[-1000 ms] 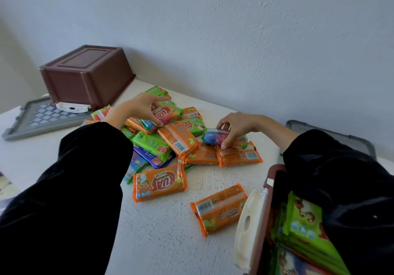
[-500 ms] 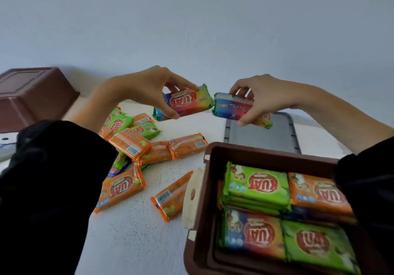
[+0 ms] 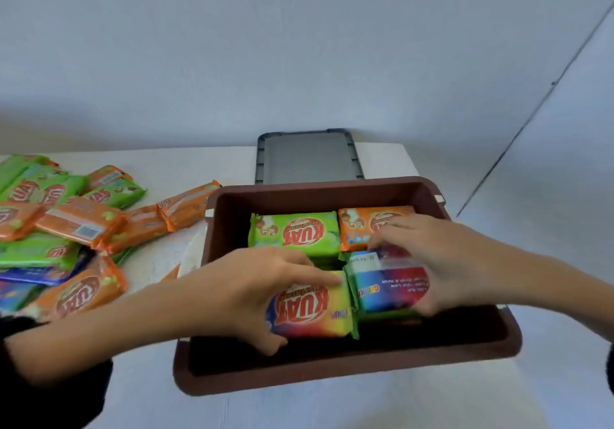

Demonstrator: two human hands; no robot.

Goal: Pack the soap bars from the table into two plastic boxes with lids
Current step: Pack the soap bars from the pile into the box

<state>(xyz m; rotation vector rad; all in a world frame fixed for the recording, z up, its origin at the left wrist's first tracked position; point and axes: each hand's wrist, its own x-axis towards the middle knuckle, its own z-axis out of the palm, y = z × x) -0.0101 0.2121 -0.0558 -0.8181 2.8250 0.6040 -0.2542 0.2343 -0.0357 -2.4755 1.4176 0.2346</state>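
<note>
A brown plastic box (image 3: 345,373) stands in front of me with wrapped soap bars inside. My left hand (image 3: 252,292) grips a rainbow-coloured soap bar (image 3: 315,309) at the box's near left, label up. My right hand (image 3: 442,262) holds a second rainbow soap bar (image 3: 385,282), back side up, beside it on the right, on top of a green bar. Behind them lie a green soap bar (image 3: 295,234) and an orange soap bar (image 3: 358,229). A heap of loose soap bars (image 3: 73,226) covers the table at the left.
A grey lid (image 3: 309,156) lies flat behind the box against the wall. The white table (image 3: 332,412) ends on the right just past the box. A white latch (image 3: 194,249) sticks out on the box's left side.
Both hands have carried their rainbow bars from above the table down into the box, side by side at its near end. My view has swung right, and the other brown box is out of sight.
</note>
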